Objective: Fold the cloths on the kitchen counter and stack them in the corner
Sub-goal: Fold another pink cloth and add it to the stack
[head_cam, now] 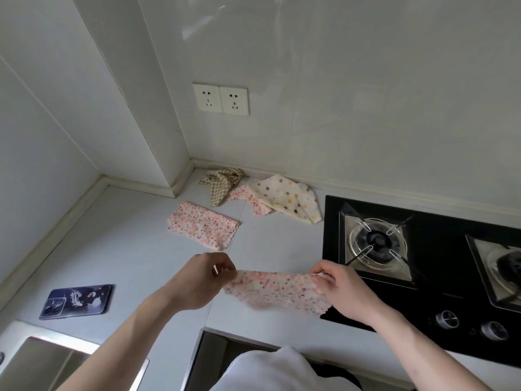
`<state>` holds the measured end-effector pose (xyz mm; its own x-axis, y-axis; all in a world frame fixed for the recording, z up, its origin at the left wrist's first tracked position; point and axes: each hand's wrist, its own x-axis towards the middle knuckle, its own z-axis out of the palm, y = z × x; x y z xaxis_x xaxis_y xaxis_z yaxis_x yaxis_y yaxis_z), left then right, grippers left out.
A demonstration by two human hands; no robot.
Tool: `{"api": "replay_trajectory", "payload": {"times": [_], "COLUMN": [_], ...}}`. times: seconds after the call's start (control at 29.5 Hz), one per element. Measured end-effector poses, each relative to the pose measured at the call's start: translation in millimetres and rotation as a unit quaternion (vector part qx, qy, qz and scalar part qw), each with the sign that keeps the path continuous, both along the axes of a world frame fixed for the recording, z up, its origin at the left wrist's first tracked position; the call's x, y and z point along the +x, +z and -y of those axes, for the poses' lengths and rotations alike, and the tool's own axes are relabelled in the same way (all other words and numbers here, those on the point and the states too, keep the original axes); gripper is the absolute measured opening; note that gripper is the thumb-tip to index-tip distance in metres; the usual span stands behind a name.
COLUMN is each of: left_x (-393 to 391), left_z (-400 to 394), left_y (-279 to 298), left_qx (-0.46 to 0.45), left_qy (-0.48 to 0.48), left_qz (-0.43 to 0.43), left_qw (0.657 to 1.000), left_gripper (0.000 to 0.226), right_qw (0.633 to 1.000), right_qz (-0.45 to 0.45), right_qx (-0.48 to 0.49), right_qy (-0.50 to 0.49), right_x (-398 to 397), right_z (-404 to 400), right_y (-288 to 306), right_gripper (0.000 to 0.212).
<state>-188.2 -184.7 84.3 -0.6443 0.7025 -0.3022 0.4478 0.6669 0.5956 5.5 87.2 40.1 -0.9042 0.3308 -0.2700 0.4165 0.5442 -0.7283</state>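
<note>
Counter (127, 244) is lying pale grey under white walls, beside a black two-burner hob (423, 249). Five cloths are showing: four are lying near the corner, and one pink speckled cloth (276, 292) is hanging stretched, the left hand (203, 280) and right hand (344, 289) pinching its ends.

Left hand (201, 277) and right hand (342, 286) pinch a pink speckled cloth (277, 290) stretched above the worktop (135, 249); folded pink cloth (203, 224) lies beyond, three loose cloths near corner.
</note>
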Motion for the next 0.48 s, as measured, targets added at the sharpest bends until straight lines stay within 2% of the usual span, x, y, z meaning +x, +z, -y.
{"api": "replay_trajectory", "payload": {"times": [0.17, 0.48], "left_x": [-14, -20], "left_z": [-23, -52], "left_y": [-33, -82], "left_qx": [0.010, -0.012], "left_qy": [0.006, 0.039], "left_qz": [-0.080, -0.119], "left_qw": [0.997, 0.992], "left_gripper": [0.012, 0.016], "right_qw": [0.999, 0.992], "right_qz": [0.011, 0.037], "right_qx": [0.044, 0.110], "right_qy": [-0.021, -0.059], "right_x": [-20, -40], "right_z": [-8, -15], "right_y": [-18, -54], "right_gripper": [0.005, 0.009]}}
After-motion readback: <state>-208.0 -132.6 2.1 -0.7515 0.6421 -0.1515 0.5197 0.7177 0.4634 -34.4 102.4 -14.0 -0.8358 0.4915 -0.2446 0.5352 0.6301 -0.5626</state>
